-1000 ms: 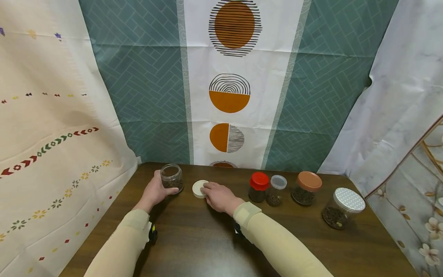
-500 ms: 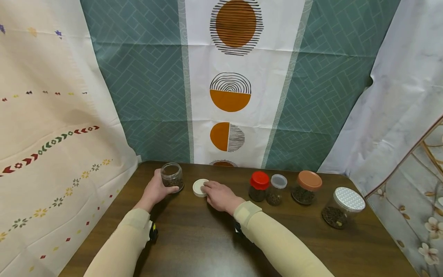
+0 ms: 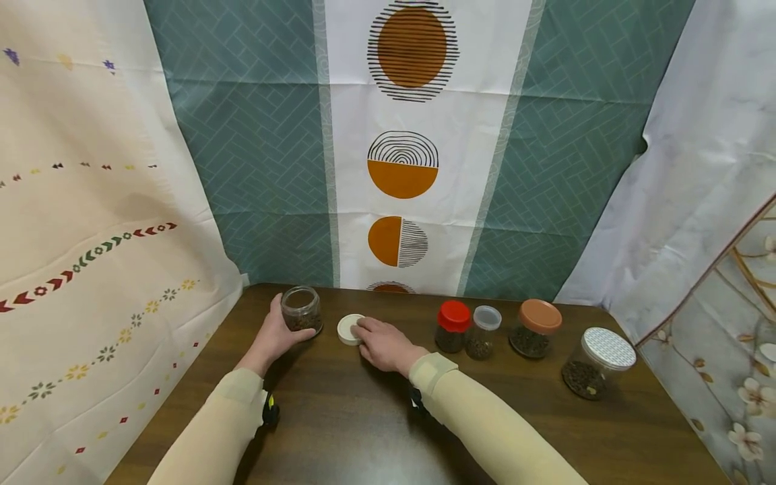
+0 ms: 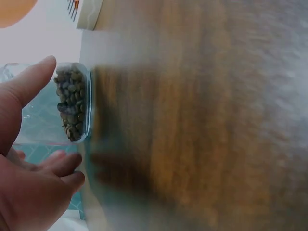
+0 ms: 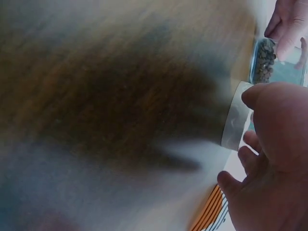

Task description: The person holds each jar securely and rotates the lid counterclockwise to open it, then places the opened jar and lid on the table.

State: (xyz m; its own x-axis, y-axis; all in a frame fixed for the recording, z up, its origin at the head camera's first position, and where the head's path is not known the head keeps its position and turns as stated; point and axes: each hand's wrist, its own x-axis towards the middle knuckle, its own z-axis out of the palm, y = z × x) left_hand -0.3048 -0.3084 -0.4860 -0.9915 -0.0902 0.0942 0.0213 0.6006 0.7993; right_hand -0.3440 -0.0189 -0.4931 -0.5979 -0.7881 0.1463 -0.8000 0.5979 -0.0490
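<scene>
A lidless clear glass jar [image 3: 301, 311] with dark bean-like pieces at its bottom stands upright on the table's left. My left hand [image 3: 277, 335] grips it from the left; in the left wrist view the thumb of that hand [image 4: 29, 144] lies across the jar [image 4: 72, 103]. Just right of the jar, a round off-white lid [image 3: 348, 330] lies flat. My right hand [image 3: 386, 346] holds the lid by its right edge; the right wrist view shows thumb and fingers of that hand [image 5: 274, 144] at the lid [image 5: 236, 118], its far side partly hidden.
To the right stand a red-lidded jar [image 3: 453, 327], a small clear-lidded jar [image 3: 483, 333], an orange-lidded jar [image 3: 535, 330] and a large jar with a patterned white lid [image 3: 597, 364], each with dark contents. Patterned cloths [image 3: 403, 232] hang behind and beside the brown table [image 3: 339, 417].
</scene>
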